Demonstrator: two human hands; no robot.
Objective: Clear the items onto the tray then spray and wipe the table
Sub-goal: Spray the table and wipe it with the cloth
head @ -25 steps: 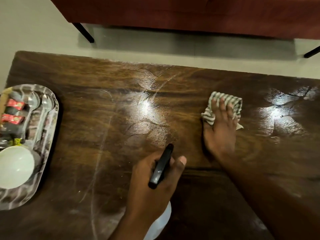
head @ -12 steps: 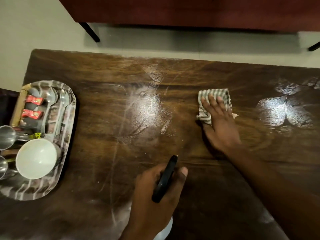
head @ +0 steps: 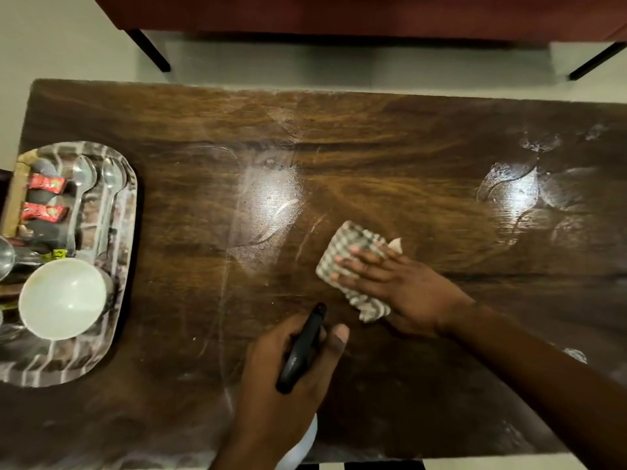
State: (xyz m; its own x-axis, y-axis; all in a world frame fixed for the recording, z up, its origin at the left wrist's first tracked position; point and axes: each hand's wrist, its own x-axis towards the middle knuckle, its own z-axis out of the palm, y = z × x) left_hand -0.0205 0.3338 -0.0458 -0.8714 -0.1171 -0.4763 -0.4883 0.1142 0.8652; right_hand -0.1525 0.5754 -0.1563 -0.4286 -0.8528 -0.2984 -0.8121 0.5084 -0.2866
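Observation:
My right hand (head: 400, 286) presses flat on a striped cloth (head: 353, 245) near the middle of the dark wooden table (head: 373, 137). My left hand (head: 288, 385) grips a spray bottle by its black nozzle head (head: 302, 347); the white body (head: 302, 446) shows below my wrist at the near edge. The metal tray (head: 125, 232) sits at the table's left end. It carries a white bowl (head: 62, 298), two spoons (head: 81, 184) and two red packets (head: 44, 183). Wet streaks shine on the table at centre and at right.
A dark red sofa (head: 339, 11) on black legs stands beyond the table's far edge, with pale floor (head: 51, 35) between. Steel cups (head: 5, 256) show at the left border beside the tray.
My right hand has dragged the cloth toward me and leftward, closer to my left hand. The view has shifted, showing more of the tray. The left hand holds the bottle in place.

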